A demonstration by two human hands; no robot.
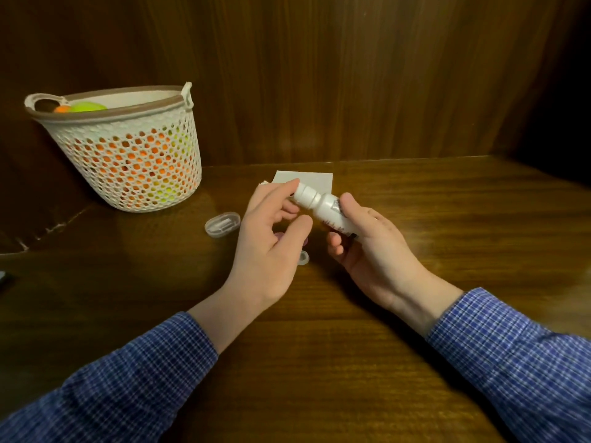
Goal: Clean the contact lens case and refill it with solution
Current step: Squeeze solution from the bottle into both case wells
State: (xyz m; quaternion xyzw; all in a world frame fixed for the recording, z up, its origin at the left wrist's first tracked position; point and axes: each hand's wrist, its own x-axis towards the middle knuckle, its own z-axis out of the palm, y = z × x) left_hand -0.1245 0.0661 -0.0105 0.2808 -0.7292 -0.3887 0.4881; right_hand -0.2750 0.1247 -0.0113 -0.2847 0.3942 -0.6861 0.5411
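My two checked blue sleeves (134,385) come in over the near edge of the wooden tabletop (319,362), one from each side. My right hand (371,254) is wrapped round the body of the solution bottle (323,207), thumb along the top and fingers curled underneath, holding it tilted above the middle of the tabletop with its capped end pointing up and to the left. The bottle is small and white, with a stepped, ridged white cap (305,193) and a printed label whose reddish lettering I cannot read. My left hand (271,238) meets it there: the forefinger lies on the cap, and the thumb is raised just below it, though I cannot tell whether the thumb touches.

Under and just beyond my left hand lies the contact lens case (302,258), mostly hidden. I see a clear, round, ringed piece on the wood beside the thumb, and slivers of pink or purple (278,235) between my fingers; whether its wells are capped I cannot tell.

To the left of my left hand, toward the middle of the tabletop, rests a small clear oval container (222,224) with something pale and narrow inside it.

Further back, just behind the bottle cap, a folded white tissue (316,180) lies flat near the far edge.

At the far left corner a white lattice basket (128,148) with a brown rim and looped handles stands against the wood panelling (351,75), with orange and yellow-green shapes showing through its holes.
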